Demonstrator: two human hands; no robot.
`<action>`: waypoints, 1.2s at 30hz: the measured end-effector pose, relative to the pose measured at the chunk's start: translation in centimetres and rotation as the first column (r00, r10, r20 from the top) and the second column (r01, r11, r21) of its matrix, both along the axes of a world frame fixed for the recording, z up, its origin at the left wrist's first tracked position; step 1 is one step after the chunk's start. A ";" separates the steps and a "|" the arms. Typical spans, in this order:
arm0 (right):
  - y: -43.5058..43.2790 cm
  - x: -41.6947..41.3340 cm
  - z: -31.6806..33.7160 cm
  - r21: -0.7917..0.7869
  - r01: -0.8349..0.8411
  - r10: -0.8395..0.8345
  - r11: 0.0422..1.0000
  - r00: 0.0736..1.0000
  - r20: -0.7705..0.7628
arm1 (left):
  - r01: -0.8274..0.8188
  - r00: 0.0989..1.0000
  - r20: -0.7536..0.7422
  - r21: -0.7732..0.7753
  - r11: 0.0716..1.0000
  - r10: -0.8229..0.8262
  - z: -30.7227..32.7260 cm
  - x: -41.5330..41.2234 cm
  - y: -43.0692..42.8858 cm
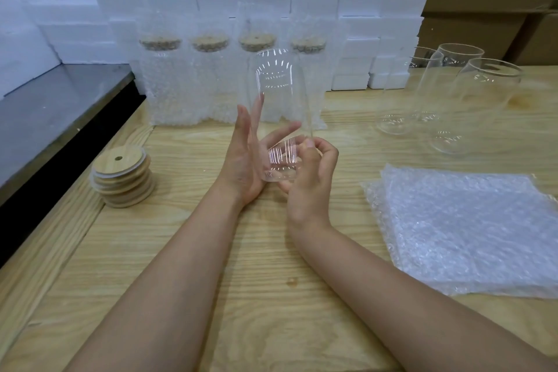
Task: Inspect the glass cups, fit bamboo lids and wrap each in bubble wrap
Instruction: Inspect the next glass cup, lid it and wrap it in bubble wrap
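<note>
A clear glass cup [279,93] stands tilted above the wooden table [187,251], held between both hands at its base. My left hand [244,160] lies against its left side with straight fingers spread. My right hand [311,178] curls its fingers round the cup's lower right side. A stack of bamboo lids [122,178] sits at the left. Flat bubble wrap sheets [465,229] lie at the right. Three bare glass cups [471,100] stand at the back right. Several wrapped, lidded cups [211,81] line the back.
White foam blocks [356,27] are stacked behind the wrapped cups. Cardboard boxes [495,9] stand at the back right. A dark metal surface [51,112] borders the table on the left.
</note>
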State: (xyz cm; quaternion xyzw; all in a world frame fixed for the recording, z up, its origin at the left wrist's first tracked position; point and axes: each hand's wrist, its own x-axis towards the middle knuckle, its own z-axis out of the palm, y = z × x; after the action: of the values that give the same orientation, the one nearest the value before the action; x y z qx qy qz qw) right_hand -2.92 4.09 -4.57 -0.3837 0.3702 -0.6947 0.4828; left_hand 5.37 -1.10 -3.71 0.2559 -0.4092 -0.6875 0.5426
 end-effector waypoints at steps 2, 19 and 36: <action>0.0 0.1 0.2 0.021 -0.037 0.034 0.999 0.994 0.107 | 0.019 0.999 0.031 -0.010 1.000 -0.018 0.0 0.1 0.1; 0.3 0.3 0.5 -0.044 0.170 -0.176 0.984 0.934 -0.312 | -0.119 0.990 0.073 -0.038 0.992 0.122 -0.3 0.4 -0.1; -0.5 -0.1 -0.1 -0.017 0.118 -0.120 0.993 0.985 -0.125 | -0.095 0.991 0.088 -0.040 0.995 0.098 0.1 0.1 0.2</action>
State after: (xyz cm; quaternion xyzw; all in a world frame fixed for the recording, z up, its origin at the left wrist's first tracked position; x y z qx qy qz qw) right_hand -3.05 3.57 -4.72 -0.4064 0.4187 -0.6985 0.4143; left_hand 5.42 -0.91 -3.66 0.2961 -0.4325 -0.6410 0.5607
